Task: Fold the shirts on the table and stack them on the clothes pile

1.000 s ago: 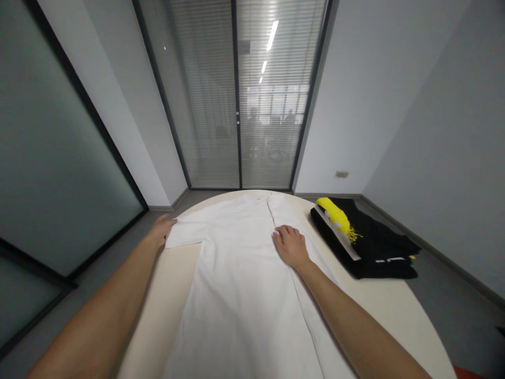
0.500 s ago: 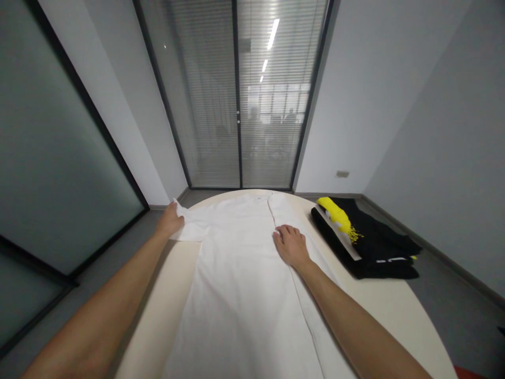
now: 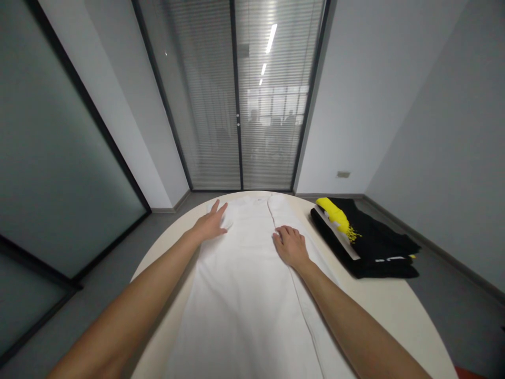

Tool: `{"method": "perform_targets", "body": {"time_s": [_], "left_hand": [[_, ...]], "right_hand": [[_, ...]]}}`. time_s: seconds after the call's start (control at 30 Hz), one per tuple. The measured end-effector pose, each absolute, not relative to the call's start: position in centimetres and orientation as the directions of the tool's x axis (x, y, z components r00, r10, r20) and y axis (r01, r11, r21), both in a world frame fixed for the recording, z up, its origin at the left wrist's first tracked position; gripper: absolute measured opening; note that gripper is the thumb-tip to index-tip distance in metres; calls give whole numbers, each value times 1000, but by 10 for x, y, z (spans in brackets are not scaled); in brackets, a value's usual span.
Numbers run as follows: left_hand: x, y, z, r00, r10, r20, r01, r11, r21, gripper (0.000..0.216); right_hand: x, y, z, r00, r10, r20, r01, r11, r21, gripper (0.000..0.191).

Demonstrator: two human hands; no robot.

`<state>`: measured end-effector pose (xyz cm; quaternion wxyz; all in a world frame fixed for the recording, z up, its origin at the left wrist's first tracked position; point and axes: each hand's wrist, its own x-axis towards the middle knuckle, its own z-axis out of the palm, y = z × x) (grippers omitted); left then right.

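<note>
A white shirt (image 3: 244,284) lies spread lengthwise on a round cream table (image 3: 394,310), its collar end at the far side. My left hand (image 3: 211,225) rests flat and open on the shirt's far left shoulder, where the sleeve now lies folded in over the body. Flat on the shirt just right of its middle seam lies my right hand (image 3: 291,246), fingers slightly spread, pressing the cloth down. Neither hand holds anything.
A folded black garment with a yellow print (image 3: 363,237) lies at the table's right edge. Beyond the table are a glass door with blinds (image 3: 236,105), a dark glass partition on the left and grey walls. Grey floor surrounds the table.
My left hand carried the shirt's left sleeve from the table's left side inward over the body, let go of it and now lies flat. My right hand stayed put.
</note>
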<state>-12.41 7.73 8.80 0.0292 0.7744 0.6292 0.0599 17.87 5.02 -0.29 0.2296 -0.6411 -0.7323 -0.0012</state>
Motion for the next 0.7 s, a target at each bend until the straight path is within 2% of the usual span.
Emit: {"method": "perform_targets", "body": {"time_s": [0.13, 0.23, 0.33, 0.43, 0.53, 0.7], "left_hand": [[-134, 56, 62, 236, 971, 47, 970, -238, 52, 97], [-144, 42, 48, 245, 964, 105, 968, -249, 28, 73], [-147, 31, 39, 153, 968, 198, 986, -163, 34, 46], [-148, 22, 31, 0, 951, 308, 996, -28, 88, 30], [-151, 18, 22, -131, 922, 364, 979, 64, 191, 25], [-159, 18, 13, -175, 919, 354, 955, 72, 286, 13]], "right_hand": [[178, 50, -3, -69, 939, 336, 940, 174, -293, 38], [178, 48, -1, -69, 940, 335, 943, 171, -285, 38], [176, 46, 2, -72, 945, 320, 953, 160, -257, 37], [168, 49, 9, -76, 948, 310, 967, 146, -210, 37], [146, 58, 21, -90, 962, 256, 968, 144, -204, 38], [84, 83, 40, -153, 981, 123, 941, 183, -284, 37]]}}
